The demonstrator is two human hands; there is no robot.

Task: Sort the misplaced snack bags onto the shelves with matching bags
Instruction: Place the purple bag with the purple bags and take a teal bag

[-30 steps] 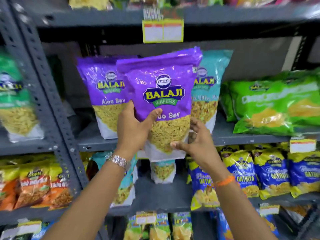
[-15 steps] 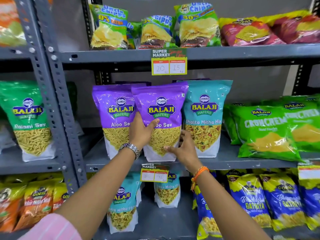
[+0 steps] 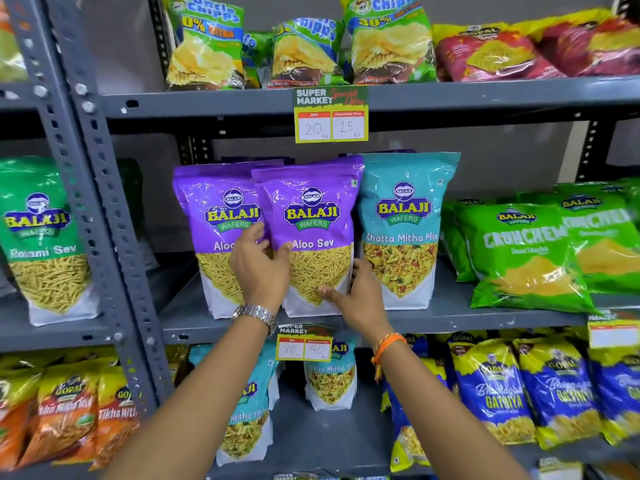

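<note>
A purple Balaji Aloo Sev bag (image 3: 311, 209) stands upright on the grey middle shelf (image 3: 485, 318), overlapping a matching purple Aloo Sev bag (image 3: 214, 209) on its left. A teal Khatta Mitha Mix bag (image 3: 401, 237) stands touching its right side. My left hand (image 3: 258, 268) grips the front bag's left edge, thumb on its face. My right hand (image 3: 353, 292) holds its lower right corner, with the fingers tucked between it and the teal bag. More teal Khatta Mitha Mix bags (image 3: 330, 379) stand on the shelf below.
Green Crunchem bags (image 3: 519, 258) lie to the right on the same shelf. A grey perforated upright (image 3: 100, 237) separates a green sev bag (image 3: 41, 244) on the left. Uncle Chipps bags (image 3: 204, 46) fill the top shelf. Blue-yellow Gopal bags (image 3: 495, 393) sit lower right, orange Gopal bags (image 3: 69, 410) lower left.
The purple bag went from being held out in front of the shelf to standing on it beside its match. Both hands stayed on it; the view rose.
</note>
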